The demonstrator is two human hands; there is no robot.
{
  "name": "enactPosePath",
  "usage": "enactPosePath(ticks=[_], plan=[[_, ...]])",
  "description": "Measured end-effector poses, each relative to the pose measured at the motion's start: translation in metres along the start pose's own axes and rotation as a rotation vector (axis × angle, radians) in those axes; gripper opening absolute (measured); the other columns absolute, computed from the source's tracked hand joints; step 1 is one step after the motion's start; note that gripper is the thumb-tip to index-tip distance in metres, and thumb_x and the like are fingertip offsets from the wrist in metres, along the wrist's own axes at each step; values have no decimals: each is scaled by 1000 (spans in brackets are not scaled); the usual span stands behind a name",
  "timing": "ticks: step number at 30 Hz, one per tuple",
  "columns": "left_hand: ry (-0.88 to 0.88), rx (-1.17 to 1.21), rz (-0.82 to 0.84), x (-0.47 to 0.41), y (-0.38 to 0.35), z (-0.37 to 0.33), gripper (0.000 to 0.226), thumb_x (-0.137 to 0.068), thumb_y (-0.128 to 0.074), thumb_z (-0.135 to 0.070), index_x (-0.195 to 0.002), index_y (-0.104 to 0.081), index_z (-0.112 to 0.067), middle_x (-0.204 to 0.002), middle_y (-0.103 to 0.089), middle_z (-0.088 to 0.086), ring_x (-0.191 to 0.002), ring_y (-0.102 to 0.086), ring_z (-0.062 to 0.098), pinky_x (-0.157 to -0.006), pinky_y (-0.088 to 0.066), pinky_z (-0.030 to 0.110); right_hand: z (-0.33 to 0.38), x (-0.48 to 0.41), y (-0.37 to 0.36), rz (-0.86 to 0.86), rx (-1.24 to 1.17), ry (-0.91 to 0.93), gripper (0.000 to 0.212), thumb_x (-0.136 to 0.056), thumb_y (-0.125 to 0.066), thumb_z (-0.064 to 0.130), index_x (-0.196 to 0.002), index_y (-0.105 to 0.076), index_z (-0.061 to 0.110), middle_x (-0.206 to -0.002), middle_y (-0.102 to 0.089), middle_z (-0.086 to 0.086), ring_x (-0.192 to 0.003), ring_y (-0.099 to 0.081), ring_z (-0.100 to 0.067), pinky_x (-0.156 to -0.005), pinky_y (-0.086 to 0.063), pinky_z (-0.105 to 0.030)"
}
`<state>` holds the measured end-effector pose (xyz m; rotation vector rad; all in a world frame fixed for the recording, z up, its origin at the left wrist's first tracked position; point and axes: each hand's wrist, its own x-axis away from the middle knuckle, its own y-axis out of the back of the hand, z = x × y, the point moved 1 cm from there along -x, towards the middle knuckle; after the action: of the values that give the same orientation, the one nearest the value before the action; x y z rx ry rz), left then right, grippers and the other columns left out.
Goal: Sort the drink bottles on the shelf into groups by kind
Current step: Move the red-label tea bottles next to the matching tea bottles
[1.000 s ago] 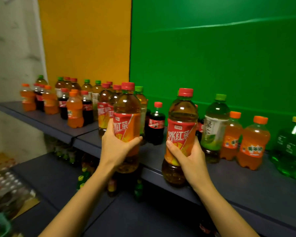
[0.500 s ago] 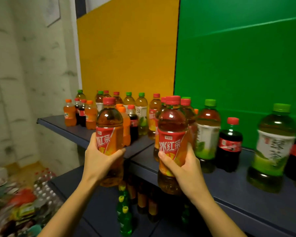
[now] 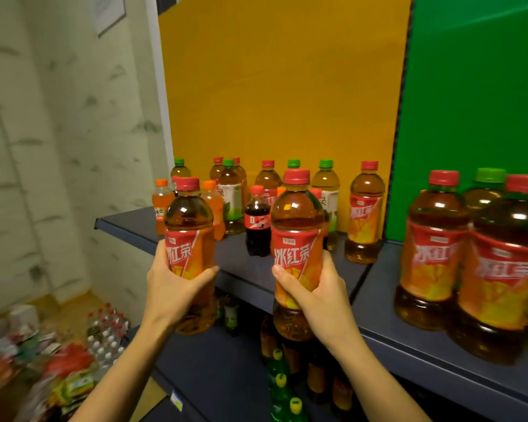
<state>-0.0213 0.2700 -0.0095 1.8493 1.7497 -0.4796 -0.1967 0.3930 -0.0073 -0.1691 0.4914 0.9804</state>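
Amber tea bottles (image 3: 297, 226) capped and labelled red-orange, blue-grey shelf (image 3: 237, 261), yellow panel (image 3: 281, 86), green panel (image 3: 476, 86), seemingly marble-streaked pale wall (image 3: 58, 132).

the left tea bottle (image 3: 189, 220) and right tea bottle (image 3: 297, 220) are clear, glossy plastic, with bright highlights on their smooth shoulders. their labels (image 3: 182, 254) are shiny printed film, wrapped tight. the caps (image 3: 297, 177) are red plastic, duller than the bodies. the cola bottle (image 3: 257, 226) is glossy plastic too. the shelf (image 3: 375, 303) looks like painted metal, matt and smooth. the yellow panel (image 3: 281, 86) is matt and flat; the green panel (image 3: 476, 86) carries a faint sheen. the wall (image 3: 58, 147) looks papered, marbled and matt.
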Motion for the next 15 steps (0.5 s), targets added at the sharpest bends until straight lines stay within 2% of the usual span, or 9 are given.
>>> enactPosePath(ticks=[3, 6, 8, 11, 13, 15], plan=[[10, -1, 9, -22, 9, 20, 76, -55, -84, -27, -118, -42, -26, -103, -57, -5, -93, -56, 10, -81, -47, 32, -9, -20, -27, -1, -6, -6, 60, -57, -65, 56, -111, -44, 41, -109, -60, 14, -98, -59, -1, -80, -46, -14], [9, -5, 16, -44, 13, 34, 82, -49, -78, -40, -121, -41, -26, -103, -55, -10, -93, -54, 5, -78, -45, 26, -17, -41, -51, -32, -10, 4, 67, -59, -67, 52, -119, -47, 30, -111, -61, 11, -100, -59, -3, -86, -49, -21], [-6, -6, 28, -61, 14, 45, 81, -51, -86, -34, -118, -40, -28, -99, -53, -16, -91, -52, 0, -78, -44, 24, -23, -56, -67, -54, 5, 18, 63, -66, -70, 46, -120, -45, 27, -111, -60, 12, -100, -58, -1, -81, -46, -12], [-27, -2, 57, -88, 9, 64, 73, -63, -83, -20, -123, -41, -23, -105, -54, -10, -95, -54, 7, -83, -44, 30, -33, -79, -88, -93, 31, 46, 55, -72, -71, 38, -117, -42, 30, -105, -58, 18, -94, -55, 6, -68, -42, 2], [-52, 20, 94, -106, 3, 75, 74, -61, -84, -24, -122, -43, -28, -109, -56, -9, -98, -55, 7, -82, -45, 27, -38, -93, -100, -126, 42, 62, 55, -72, -72, 37, -118, -43, 29, -105, -58, 17, -93, -56, 7, -67, -41, 4], [-72, 47, 144, -122, -3, 82, 66, -60, -85, -26, -109, -43, -40, -106, -55, -17, -96, -55, 1, -76, -43, 18, -42, -106, -114, -151, 51, 71, 55, -71, -72, 38, -117, -42, 31, -105, -57, 21, -93, -56, 8, -68, -41, 3]])
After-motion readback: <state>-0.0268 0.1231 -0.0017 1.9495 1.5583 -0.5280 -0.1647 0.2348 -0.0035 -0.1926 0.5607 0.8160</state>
